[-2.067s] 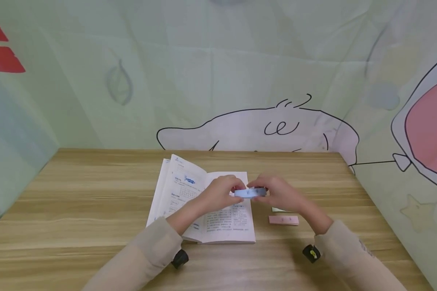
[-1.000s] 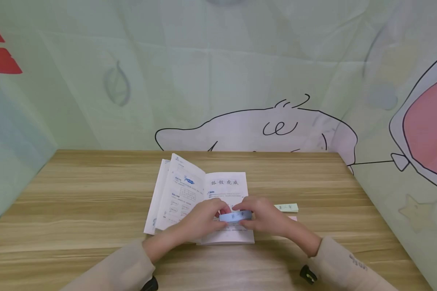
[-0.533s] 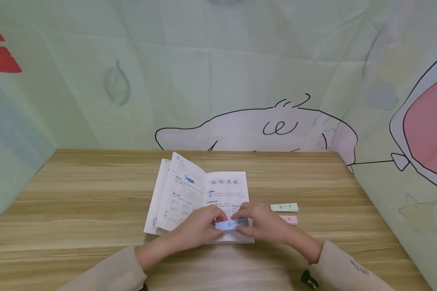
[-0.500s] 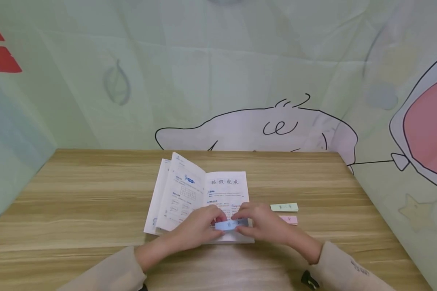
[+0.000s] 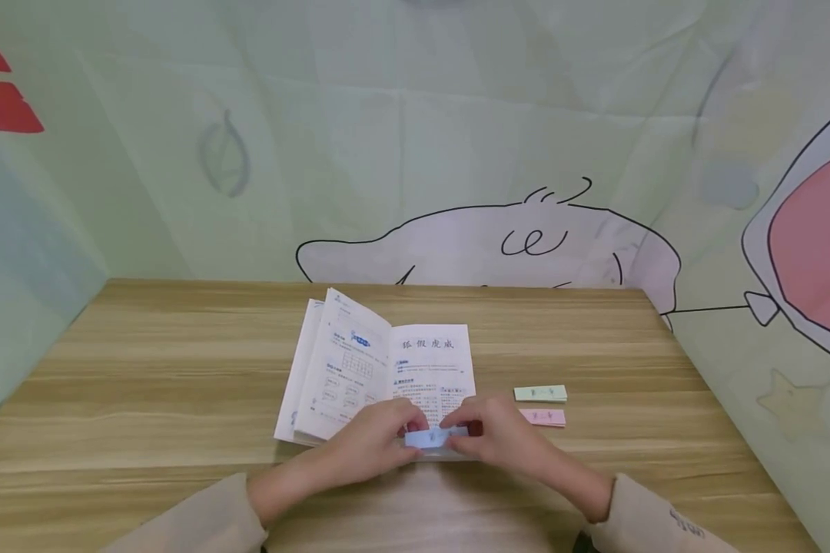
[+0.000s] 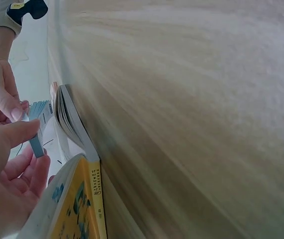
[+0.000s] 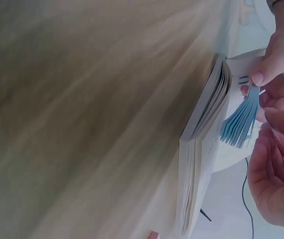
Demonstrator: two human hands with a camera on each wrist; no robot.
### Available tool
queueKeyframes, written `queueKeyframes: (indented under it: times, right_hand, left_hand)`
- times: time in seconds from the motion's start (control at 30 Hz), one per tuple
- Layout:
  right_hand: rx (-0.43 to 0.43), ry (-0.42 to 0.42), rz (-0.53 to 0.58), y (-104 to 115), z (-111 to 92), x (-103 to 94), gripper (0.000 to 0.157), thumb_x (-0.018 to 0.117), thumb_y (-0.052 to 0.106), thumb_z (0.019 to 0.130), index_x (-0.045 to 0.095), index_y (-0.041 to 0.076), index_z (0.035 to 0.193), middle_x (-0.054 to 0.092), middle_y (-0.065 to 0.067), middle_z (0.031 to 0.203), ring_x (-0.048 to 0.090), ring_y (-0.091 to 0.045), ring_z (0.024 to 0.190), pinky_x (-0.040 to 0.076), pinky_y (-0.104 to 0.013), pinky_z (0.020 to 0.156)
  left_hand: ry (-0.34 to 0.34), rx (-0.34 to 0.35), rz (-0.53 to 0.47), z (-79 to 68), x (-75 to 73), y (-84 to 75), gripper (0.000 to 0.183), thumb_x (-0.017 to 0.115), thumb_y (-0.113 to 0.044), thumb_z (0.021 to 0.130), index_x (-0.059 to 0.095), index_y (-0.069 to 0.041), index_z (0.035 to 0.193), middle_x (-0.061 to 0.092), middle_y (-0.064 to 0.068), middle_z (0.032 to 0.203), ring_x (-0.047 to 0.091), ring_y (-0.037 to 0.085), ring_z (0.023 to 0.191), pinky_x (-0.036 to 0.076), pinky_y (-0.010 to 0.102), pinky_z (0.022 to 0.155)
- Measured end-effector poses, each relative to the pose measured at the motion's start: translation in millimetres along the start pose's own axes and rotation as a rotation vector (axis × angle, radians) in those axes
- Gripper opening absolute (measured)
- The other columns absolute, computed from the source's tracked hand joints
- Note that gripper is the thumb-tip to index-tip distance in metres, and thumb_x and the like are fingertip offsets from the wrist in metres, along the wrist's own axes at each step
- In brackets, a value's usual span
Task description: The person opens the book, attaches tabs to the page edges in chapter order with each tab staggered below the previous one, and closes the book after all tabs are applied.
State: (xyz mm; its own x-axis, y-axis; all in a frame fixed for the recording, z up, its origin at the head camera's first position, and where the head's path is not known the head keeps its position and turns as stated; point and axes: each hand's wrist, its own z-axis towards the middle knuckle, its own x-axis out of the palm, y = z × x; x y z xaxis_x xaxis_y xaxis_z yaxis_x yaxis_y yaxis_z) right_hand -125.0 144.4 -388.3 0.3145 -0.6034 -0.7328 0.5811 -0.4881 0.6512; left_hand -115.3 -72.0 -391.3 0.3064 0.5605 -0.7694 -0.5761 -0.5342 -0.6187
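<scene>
An open book (image 5: 434, 361) lies on the wooden table, with its left pages partly lifted. Above the lower edge of its right page, both hands hold a pad of blue paper strips (image 5: 425, 438) with handwriting on the front. My left hand (image 5: 380, 432) pinches one end between thumb and fingers. At the other end my right hand (image 5: 503, 432) pinches a strip with its thumb and fingertips. In the right wrist view the blue strips (image 7: 240, 122) fan apart below the left thumb, and the right fingers (image 7: 261, 172) grip a thin edge beside them.
A pale green strip pad (image 5: 540, 394) and a pink strip pad (image 5: 546, 418), both handwritten, lie right of the book on the table (image 5: 180, 369). The book's yellow cover (image 6: 84, 199) shows in the left wrist view. A printed cloth (image 5: 318, 153) hangs behind the table.
Both hands have drawn the blue strips toward the person, from over the page's middle to its lower edge. The green and pink pads have come out from behind the right hand.
</scene>
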Motion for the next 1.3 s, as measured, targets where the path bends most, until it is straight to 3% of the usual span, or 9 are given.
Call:
queueKeyframes:
  times: [0.13,0.23,0.73,0.97,1.3]
  right_hand:
    - [0.148,-0.010,0.147,2.4,-1.7,-0.3,0.007,0.074,0.002,0.075,0.073,0.007,0.080,0.065,0.004,0.074,0.052,-0.004,0.064,0.048,-0.020,0.056]
    - [0.198,-0.012,0.196,3.1,-3.1,-1.1,0.006,0.075,0.003,0.075,0.071,0.008,0.077,0.062,0.006,0.070,0.052,-0.006,0.063,0.047,-0.020,0.055]
    - [0.257,0.069,0.384,4.6,-10.0,-1.4,0.009,0.076,0.007,0.076,0.070,0.000,0.078,0.065,0.000,0.068,0.052,-0.005,0.059,0.043,-0.016,0.051]
    - [0.248,0.103,0.389,4.8,-13.5,3.6,0.012,0.076,0.010,0.076,0.069,0.000,0.078,0.064,0.003,0.068,0.052,-0.004,0.060,0.042,-0.016,0.052]
    - [0.244,0.131,0.377,2.3,-15.7,6.5,0.007,0.076,0.008,0.075,0.070,0.005,0.076,0.064,0.004,0.067,0.052,-0.003,0.060,0.043,-0.016,0.053]
  left_hand:
    - [0.005,0.001,0.011,-0.8,-0.1,-0.5,0.017,0.074,-0.012,0.075,0.062,-0.013,0.087,0.054,-0.010,0.079,0.049,0.007,0.071,0.043,0.020,0.065]
    - [0.008,0.002,0.010,-1.4,-0.4,-1.0,0.017,0.074,-0.012,0.076,0.062,-0.013,0.088,0.053,-0.009,0.079,0.049,0.007,0.071,0.043,0.019,0.065]
    - [0.062,-0.004,-0.031,-8.8,2.9,-0.4,0.018,0.075,-0.015,0.075,0.063,-0.013,0.088,0.054,-0.012,0.080,0.049,0.003,0.072,0.044,0.018,0.066]
    - [0.090,-0.005,-0.046,-15.3,7.3,0.2,0.018,0.075,-0.015,0.075,0.063,-0.014,0.088,0.052,-0.014,0.078,0.048,0.001,0.070,0.043,0.017,0.064]
    - [0.119,-0.001,0.032,-19.3,11.0,-0.3,0.018,0.075,-0.015,0.073,0.064,-0.012,0.086,0.049,-0.014,0.076,0.044,0.000,0.067,0.040,0.016,0.062]
